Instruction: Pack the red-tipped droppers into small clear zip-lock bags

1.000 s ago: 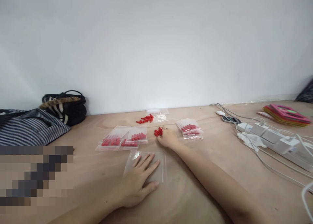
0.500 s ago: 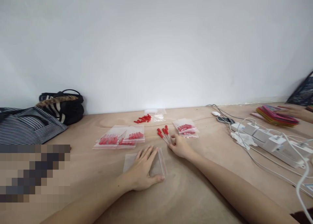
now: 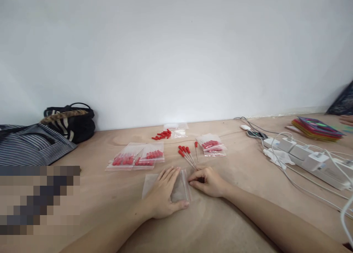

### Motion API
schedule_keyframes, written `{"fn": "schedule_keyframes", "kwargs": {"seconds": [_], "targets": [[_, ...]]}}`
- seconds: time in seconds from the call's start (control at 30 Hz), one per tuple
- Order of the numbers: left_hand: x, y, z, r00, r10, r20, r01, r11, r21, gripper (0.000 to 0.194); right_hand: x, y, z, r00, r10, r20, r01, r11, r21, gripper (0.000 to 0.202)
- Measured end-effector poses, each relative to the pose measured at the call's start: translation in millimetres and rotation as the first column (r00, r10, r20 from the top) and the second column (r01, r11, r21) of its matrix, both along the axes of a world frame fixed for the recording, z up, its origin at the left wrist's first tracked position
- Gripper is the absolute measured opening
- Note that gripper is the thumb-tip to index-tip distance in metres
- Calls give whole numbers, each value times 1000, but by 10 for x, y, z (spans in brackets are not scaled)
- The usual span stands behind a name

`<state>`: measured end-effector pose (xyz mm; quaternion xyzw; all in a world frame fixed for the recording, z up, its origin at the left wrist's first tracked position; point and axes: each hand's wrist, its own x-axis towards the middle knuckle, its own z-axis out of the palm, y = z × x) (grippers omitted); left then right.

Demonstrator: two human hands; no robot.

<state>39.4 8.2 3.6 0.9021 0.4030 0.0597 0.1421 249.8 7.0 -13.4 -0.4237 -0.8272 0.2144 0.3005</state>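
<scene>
My left hand lies flat with fingers spread on a clear zip-lock bag, pressing it to the table. At the bag's zip edge, the thumb and fingertips of my right hand are pinched together on the rim. Just beyond that hand lie several droppers with red bulbs, fanned out with their thin stems pointing toward me. One more dropper lies apart on their right.
Filled bags of droppers lie at left, others at right. Loose red bulbs and a bag of clear tubes are by the wall. A power strip with cables and a colourful stack occupy the right; bags sit left.
My right hand has let go of the droppers and moved toward me to the bag's zip edge. My left hand stays on the bag. Another person's hand at far right has drawn away from the stack.
</scene>
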Motion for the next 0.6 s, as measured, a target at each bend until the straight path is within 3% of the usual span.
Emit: {"fn": "schedule_keyframes", "kwargs": {"seconds": [0.3,0.6], "targets": [[-5,-3,-28,1000,5,5,-5,1000,6,91,-7,-5,-73,987,140,-74,-135,988,70,21],[-7,-4,-28,999,7,-31,-7,1000,10,92,-19,-9,-87,979,175,-100,-156,972,178,18]]}}
